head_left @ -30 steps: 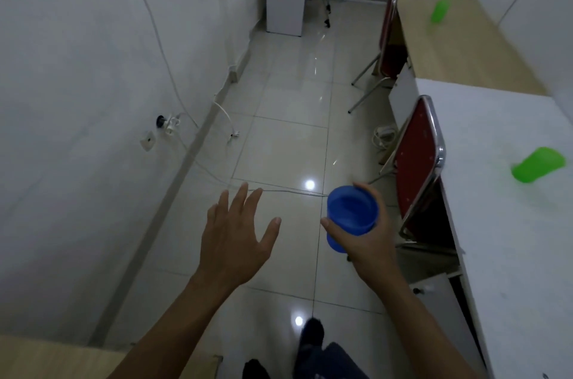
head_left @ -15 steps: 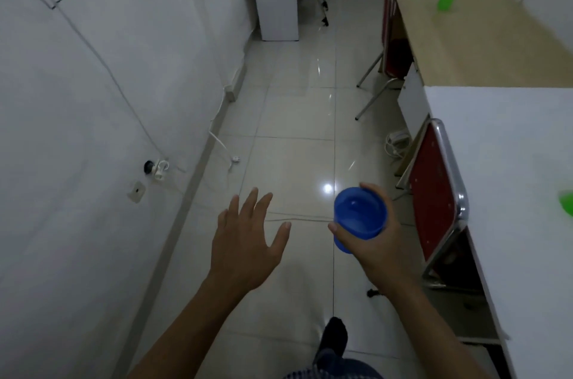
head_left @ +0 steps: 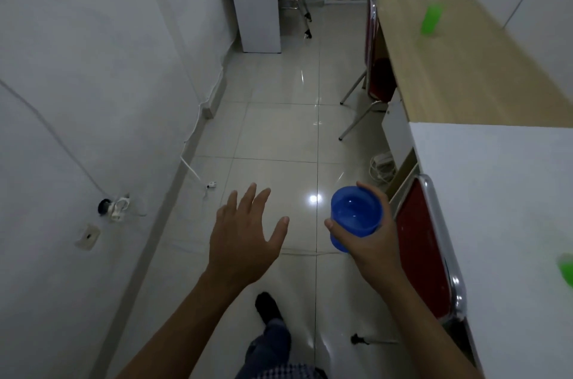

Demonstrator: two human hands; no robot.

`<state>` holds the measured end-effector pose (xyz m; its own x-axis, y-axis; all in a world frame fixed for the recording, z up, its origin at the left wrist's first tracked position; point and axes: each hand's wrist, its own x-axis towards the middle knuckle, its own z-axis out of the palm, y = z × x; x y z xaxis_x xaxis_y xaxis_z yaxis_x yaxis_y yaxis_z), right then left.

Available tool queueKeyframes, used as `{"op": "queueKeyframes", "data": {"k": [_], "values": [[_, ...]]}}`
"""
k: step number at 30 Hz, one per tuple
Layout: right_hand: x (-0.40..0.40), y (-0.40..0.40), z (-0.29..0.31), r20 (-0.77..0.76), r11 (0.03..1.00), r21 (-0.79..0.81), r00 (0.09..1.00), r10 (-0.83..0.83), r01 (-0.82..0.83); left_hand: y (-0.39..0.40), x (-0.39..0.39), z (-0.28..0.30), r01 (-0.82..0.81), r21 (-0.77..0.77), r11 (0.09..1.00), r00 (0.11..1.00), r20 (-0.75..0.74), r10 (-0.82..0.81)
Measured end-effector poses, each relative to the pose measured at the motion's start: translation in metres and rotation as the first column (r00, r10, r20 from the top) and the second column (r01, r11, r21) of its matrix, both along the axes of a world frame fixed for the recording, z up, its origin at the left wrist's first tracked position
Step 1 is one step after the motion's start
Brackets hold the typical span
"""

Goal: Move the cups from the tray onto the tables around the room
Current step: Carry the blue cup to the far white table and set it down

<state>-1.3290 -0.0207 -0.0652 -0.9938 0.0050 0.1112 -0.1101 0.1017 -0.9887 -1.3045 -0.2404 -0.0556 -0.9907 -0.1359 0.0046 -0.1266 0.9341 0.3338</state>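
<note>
My right hand (head_left: 373,242) grips a blue cup (head_left: 356,217) upright, mouth towards me, held over the floor in the aisle. My left hand (head_left: 245,234) hovers beside it, palm down, fingers spread and holding nothing. One green cup (head_left: 430,20) stands on the wooden table (head_left: 459,78) at the far right. Another green cup (head_left: 566,270) is cut off by the right edge, on the white table (head_left: 502,208) beside me. No tray is in view.
Red chairs (head_left: 424,257) (head_left: 373,62) are tucked under both right-hand tables. A white desk (head_left: 257,3) stands at the far end on the left. Cables, a plug (head_left: 211,184) and a wall socket (head_left: 114,208) run along the left wall. The tiled aisle (head_left: 279,130) lies ahead.
I have walked forward along the aisle; the tables and chairs have slid nearer and the near green cup has drifted to the right edge. Both hands keep their pose.
</note>
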Motion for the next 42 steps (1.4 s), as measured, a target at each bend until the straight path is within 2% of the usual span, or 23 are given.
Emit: {"op": "queueKeyframes", "data": {"k": [7, 21, 30, 42], "values": [[-0.106, -0.03, -0.004, 0.002, 0.998, 0.061, 1.0, -0.024, 0.024, -0.032, -0.117, -0.01, 0.037, 0.005, 0.999, 0.999, -0.033, -0.037], [-0.303, -0.088, 0.0, 0.007, 0.998, 0.01, 0.998, -0.063, 0.063, -0.087, -0.325, -0.005, 0.106, 0.029, 0.994, 0.994, -0.04, -0.105], [-0.462, -0.092, -0.008, 0.01, 1.0, -0.003, 1.0, -0.005, 0.005, -0.09, -0.476, -0.008, 0.066, 0.011, 0.998, 0.996, -0.052, -0.066], [-0.671, -0.069, 0.014, -0.038, 0.999, 0.008, 0.998, 0.046, -0.046, -0.059, -0.675, 0.005, 0.032, 0.021, 0.999, 0.998, -0.055, -0.03]]}}
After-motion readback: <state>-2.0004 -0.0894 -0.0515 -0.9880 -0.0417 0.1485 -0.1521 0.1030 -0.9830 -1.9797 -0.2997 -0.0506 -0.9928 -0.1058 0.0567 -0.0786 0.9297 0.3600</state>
